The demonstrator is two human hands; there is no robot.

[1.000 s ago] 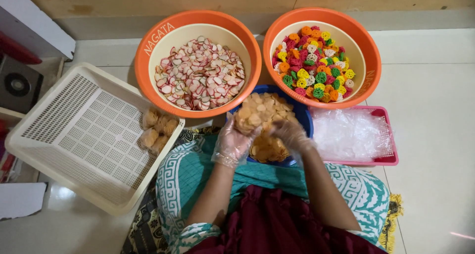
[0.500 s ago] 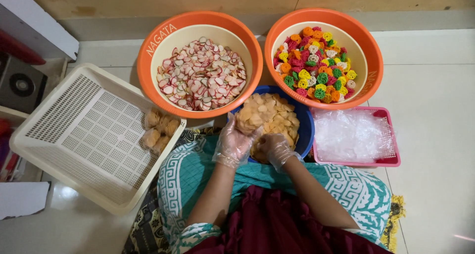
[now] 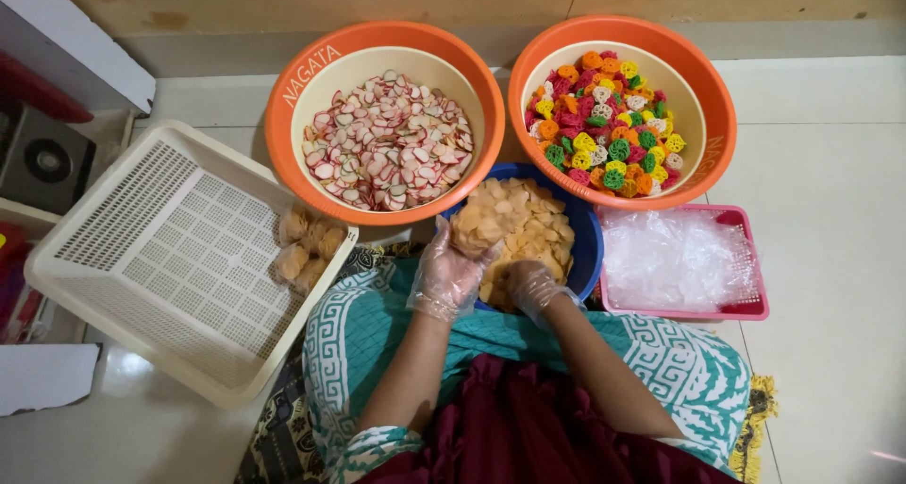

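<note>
Hands in clear gloves work over a blue bowl [image 3: 587,248] of pale chips [image 3: 528,229]: the left hand [image 3: 450,275] cups a heap of chips, fingers half curled; the right hand [image 3: 530,286] rests curled among chips at the near rim. Two orange bowls [image 3: 283,135] crowd the far side, a pink basket [image 3: 746,307] of clear bags sits right, a white tray [image 3: 142,258] left.

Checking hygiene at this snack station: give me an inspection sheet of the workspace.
Surface: pale tiled floor, patterned mat under the person.
Job's things: blue bowl of pale chips.
Clutter: two orange bowls, one with pink-white chips, one with multicoloured pieces; white basket with a few filled packets; pink basket of clear bags.
Hands: left hand gloved, lifting chips; right hand gloved, in the chips.
Cables: nothing seen.
Surroundings: wall, white shelf at left.
</note>
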